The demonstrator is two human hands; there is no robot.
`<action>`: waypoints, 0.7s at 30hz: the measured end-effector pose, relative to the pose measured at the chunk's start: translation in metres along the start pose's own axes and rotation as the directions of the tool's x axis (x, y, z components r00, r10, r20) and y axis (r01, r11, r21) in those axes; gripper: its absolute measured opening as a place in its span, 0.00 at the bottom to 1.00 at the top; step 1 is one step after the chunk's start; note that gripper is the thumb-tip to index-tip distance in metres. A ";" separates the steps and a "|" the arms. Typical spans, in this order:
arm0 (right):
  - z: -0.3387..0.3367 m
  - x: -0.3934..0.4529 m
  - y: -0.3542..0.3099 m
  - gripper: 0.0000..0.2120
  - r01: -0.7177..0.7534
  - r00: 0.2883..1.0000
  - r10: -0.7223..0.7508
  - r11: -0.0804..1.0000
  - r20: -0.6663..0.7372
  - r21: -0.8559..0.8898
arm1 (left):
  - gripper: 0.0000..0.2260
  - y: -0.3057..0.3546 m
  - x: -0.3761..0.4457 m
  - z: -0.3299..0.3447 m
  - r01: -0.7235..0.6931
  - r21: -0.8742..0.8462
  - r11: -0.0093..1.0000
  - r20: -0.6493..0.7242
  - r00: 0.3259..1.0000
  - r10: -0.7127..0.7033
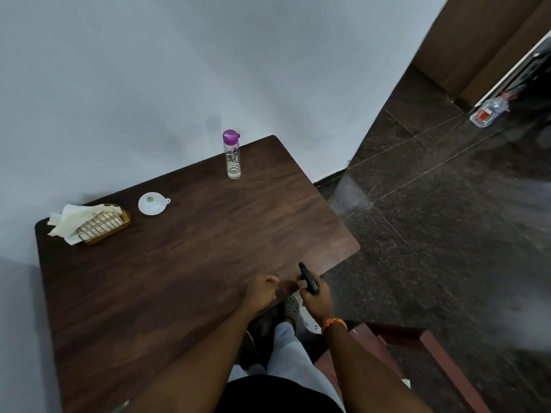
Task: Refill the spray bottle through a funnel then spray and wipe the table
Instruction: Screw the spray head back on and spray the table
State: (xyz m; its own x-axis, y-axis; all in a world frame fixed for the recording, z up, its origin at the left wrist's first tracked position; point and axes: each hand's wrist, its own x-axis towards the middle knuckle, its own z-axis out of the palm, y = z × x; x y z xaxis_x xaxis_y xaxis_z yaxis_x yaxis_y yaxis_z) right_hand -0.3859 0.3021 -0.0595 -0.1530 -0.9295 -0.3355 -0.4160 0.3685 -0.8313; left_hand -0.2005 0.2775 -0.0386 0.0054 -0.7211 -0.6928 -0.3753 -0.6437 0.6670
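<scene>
A dark wooden table [179,263] stands against a pale wall. A clear bottle with a purple cap [232,153] is upright near the far right corner. A white funnel [152,203] lies mouth-up at the far left. At the table's near right edge my right hand [317,299] grips a slim black object [308,278] that points up and away; what it is attached to is hidden. My left hand [261,290] is just left of it over the table edge, fingers curled, with nothing visible in it.
A wire basket with crumpled white tissues [89,223] sits at the far left corner. Dark stone floor lies to the right, with a plastic bottle [489,111] lying on it far off. A reddish wooden chair frame [417,347] is at my right.
</scene>
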 end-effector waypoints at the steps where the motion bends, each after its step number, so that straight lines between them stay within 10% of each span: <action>1: 0.000 -0.001 0.002 0.16 0.004 1.000 -0.004 1.000 -0.005 0.000 | 0.10 0.001 0.001 0.001 -0.023 0.001 1.000 0.003 1.000 0.023; 21: -0.022 -0.024 0.025 0.13 -0.060 0.981 0.080 0.992 -0.177 0.115 | 0.12 0.022 0.001 0.024 -0.155 0.201 0.967 0.074 0.987 0.143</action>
State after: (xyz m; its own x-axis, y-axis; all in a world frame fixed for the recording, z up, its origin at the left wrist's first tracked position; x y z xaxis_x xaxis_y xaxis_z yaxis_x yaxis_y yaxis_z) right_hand -0.4118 0.3335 -0.0621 -0.3421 -0.8847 -0.3166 -0.3003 0.4222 -0.8553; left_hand -0.2314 0.2688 -0.0313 -0.1169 -0.7846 -0.6089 -0.5499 -0.4594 0.6975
